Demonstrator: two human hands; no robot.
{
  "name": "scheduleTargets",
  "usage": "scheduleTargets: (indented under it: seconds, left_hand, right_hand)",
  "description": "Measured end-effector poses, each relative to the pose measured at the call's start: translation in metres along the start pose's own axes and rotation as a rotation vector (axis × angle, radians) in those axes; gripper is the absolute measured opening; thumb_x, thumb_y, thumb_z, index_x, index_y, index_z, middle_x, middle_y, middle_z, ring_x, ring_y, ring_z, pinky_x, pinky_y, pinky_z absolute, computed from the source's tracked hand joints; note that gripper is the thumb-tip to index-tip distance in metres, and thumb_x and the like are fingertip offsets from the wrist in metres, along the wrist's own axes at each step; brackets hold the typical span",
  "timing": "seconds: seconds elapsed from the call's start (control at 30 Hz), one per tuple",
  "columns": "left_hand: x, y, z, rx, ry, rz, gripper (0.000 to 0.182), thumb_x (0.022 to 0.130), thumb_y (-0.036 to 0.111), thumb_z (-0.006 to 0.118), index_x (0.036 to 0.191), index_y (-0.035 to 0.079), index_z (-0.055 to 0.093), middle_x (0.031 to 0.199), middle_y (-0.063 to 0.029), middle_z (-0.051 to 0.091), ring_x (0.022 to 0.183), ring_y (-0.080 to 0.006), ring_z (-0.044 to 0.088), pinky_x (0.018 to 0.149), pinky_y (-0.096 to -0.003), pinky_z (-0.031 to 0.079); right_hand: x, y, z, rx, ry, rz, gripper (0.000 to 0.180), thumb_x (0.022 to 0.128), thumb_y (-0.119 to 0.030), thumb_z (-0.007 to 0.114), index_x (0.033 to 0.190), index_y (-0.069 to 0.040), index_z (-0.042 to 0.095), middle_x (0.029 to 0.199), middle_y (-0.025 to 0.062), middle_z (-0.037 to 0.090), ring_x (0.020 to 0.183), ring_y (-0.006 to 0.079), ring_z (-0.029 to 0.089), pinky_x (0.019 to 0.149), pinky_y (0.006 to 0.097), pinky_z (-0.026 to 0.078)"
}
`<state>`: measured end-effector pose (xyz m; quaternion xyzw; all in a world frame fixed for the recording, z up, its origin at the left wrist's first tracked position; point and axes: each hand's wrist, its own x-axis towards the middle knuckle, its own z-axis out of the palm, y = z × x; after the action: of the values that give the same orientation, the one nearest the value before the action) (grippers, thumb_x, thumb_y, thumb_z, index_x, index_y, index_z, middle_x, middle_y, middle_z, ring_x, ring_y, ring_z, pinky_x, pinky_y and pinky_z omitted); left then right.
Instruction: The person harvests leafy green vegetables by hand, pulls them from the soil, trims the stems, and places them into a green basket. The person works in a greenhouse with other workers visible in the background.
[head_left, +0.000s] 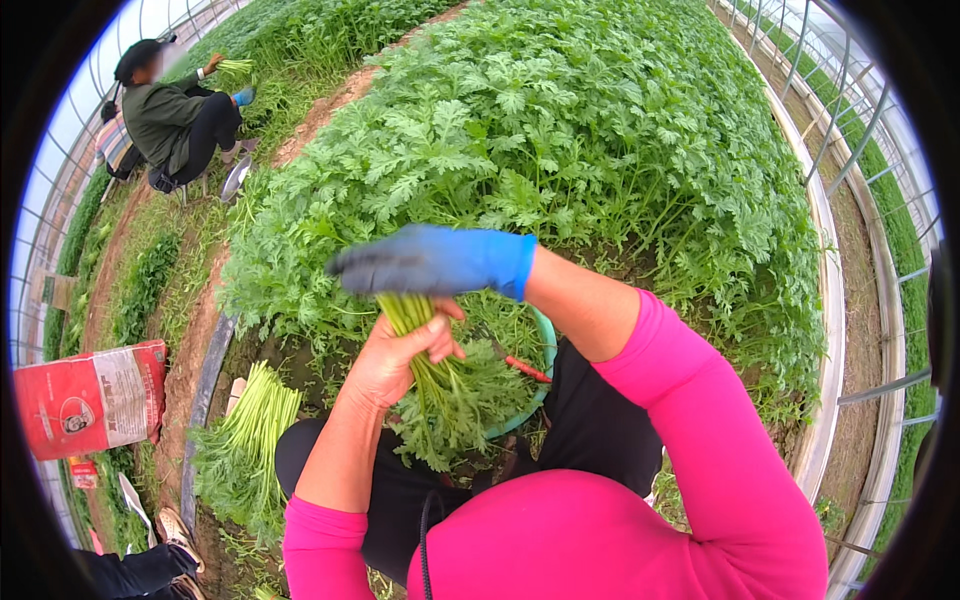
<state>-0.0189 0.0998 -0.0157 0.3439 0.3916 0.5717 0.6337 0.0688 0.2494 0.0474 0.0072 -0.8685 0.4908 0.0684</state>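
Observation:
My left hand (409, 349), bare, is closed round a bunch of leafy greens (431, 375), stem ends up and leaves hanging down. My right hand (435, 261), in a blue and dark work glove, lies flat across the top of the stem ends, fingers pointing left and blurred. Below the bunch, a green basin (551, 337) holds loose greens. A red handle (527, 369) rests at its right side. To the left, a pile of cut greens (259, 420) lies on the ground with its pale stems upward.
Dense leafy plants (570, 112) grow in front. A red and white sack (94, 397) lies at the left, beyond a dark edging strip (202, 405). A co-worker (176, 120) sits at the upper left holding greens. Another person's shoe (178, 536) shows at the lower left. A pale bed edge (829, 330) runs along the right.

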Motion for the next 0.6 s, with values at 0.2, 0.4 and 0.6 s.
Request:
scheduleTargets:
  seconds: [0.2, 0.4, 0.6]
  left_hand:
    - [-0.001, 0.025, -0.004, -0.330, 0.003, 0.293, 0.023, 0.094, 0.018, 0.064, 0.110, 0.004, 0.056, 0.075, 0.0006, 0.046, 0.070, -0.0124, 0.047, 0.076, -0.0355, 0.047]
    - [0.007, 0.028, -0.003, -0.165, 0.178, 0.405, 0.052, 0.087, 0.018, 0.071, 0.130, 0.001, 0.047, 0.081, -0.0020, 0.055, 0.082, -0.0166, 0.057, 0.089, -0.0393, 0.049]
    - [-0.001, 0.023, -0.008, 0.018, 0.037, 0.149, 0.083, 0.080, 0.029, 0.076, 0.145, -0.001, 0.034, 0.131, -0.0238, 0.057, 0.121, -0.0306, 0.055, 0.104, -0.0437, 0.043]
  right_hand:
    - [-0.016, 0.017, -0.001, 0.603, 0.034, 0.114, 0.058, 0.085, -0.024, 0.075, 0.132, 0.000, 0.051, 0.123, 0.0094, 0.060, 0.112, 0.0152, 0.054, 0.101, 0.0310, 0.042]
    - [-0.029, 0.027, 0.049, 0.695, -0.199, 0.284, 0.028, 0.082, -0.018, 0.074, 0.105, -0.005, 0.065, 0.092, 0.0036, 0.068, 0.092, 0.0130, 0.060, 0.086, 0.0301, 0.046]
    - [-0.036, 0.011, 0.050, 0.672, -0.129, 0.318, 0.024, 0.085, -0.021, 0.071, 0.103, -0.006, 0.063, 0.084, 0.0049, 0.066, 0.086, 0.0142, 0.061, 0.080, 0.0318, 0.049]
